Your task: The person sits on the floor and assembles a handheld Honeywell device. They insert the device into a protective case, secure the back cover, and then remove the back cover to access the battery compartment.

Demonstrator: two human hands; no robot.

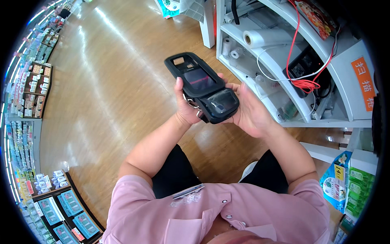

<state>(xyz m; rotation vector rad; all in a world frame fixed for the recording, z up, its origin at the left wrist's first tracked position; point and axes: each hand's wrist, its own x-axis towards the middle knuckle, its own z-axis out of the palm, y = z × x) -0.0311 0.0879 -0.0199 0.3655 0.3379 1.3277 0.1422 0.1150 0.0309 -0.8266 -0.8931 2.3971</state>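
Observation:
Both my hands hold a handheld terminal in a thick black protective case, in front of me above the floor. Its dark screen shows a line of red text, and a cut-out is visible in the far end of the case. A shiny, dark lower section lies nearest my right hand. My left hand grips the left side, thumb up along the edge, next to metal rings and a short strap. From the right, my right hand supports the lower end; some of its fingers are hidden beneath the case.
At the right stands a white shelf unit with a clear plastic roll, coiled red cable and a black device. Packaged goods sit below it. Stocked store shelves line the left, with a display at lower left. The floor is wood-patterned.

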